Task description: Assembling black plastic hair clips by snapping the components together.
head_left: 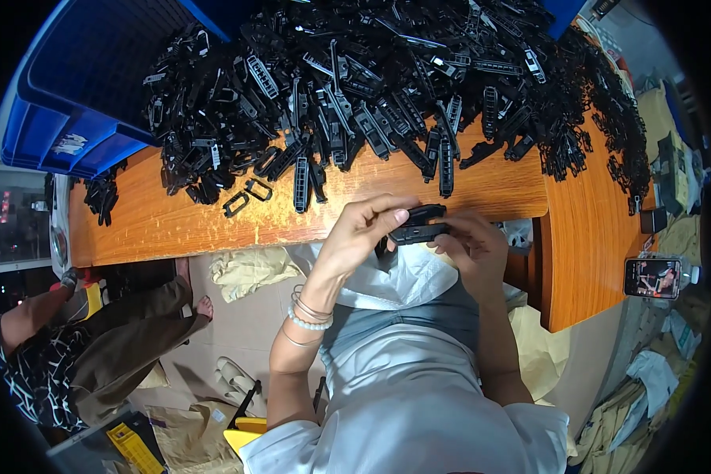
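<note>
Between my hands, just off the table's front edge and above my lap, is a black plastic part [418, 234] made of long narrow pieces. My left hand [369, 225] pinches its left end, thumb on top. The fingers of my right hand [475, 246] close round its right end. Part of it is hidden behind my fingers. Beyond my hands, a big heap of similar black plastic parts [375, 126] covers the back of the table. Two thin black rectangular frames [247, 197] lie on the wood in front of the heap, left of my hands.
The orange-brown wooden table [174, 229] bends toward me on the right. A blue crate [79, 134] stands at the back left. A phone [653, 278] stands by the right edge. Another person's legs [126, 355] are at the left. A white sack [399, 284] lies over my lap.
</note>
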The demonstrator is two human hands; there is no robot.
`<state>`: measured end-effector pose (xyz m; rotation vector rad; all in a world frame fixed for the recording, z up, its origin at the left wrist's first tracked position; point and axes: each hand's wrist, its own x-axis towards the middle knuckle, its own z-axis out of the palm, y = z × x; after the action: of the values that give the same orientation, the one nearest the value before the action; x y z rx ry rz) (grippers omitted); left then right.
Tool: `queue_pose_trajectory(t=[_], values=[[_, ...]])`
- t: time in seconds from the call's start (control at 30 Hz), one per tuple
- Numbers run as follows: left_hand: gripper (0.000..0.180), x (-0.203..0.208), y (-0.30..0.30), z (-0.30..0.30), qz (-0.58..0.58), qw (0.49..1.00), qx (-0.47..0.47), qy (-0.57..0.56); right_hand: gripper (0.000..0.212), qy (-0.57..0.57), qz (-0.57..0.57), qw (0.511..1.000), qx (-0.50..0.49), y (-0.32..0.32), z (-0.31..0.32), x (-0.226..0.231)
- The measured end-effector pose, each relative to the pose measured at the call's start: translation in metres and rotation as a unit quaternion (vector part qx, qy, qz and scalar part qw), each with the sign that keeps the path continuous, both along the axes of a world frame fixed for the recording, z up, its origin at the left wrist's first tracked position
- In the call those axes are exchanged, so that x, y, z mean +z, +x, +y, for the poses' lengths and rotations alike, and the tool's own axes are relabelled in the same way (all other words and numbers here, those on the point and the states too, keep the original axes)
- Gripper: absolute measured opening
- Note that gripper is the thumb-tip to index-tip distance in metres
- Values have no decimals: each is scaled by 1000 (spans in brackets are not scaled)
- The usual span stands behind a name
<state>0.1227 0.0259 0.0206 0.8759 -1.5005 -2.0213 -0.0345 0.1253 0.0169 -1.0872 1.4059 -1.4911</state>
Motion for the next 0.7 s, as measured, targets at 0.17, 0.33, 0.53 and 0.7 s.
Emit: queue_pose_trajectory(t=[0.17, 0.33, 0.53, 0.7], values=[[35, 15, 6, 20, -109, 986, -20, -128, 21, -20, 46, 998, -37, 8, 2, -2], [36, 19, 10, 26, -100, 982, 12, -157, 28, -77, 206, 974, -47, 8, -13, 16], [33, 19, 14, 31, -109, 974, 7, -201, 31, -31, 153, 987, 48, 3, -9, 9], [33, 17, 20, 30, -78, 987, -3, -143, 27, -31, 44, 997, 55, 3, -10, 6]])
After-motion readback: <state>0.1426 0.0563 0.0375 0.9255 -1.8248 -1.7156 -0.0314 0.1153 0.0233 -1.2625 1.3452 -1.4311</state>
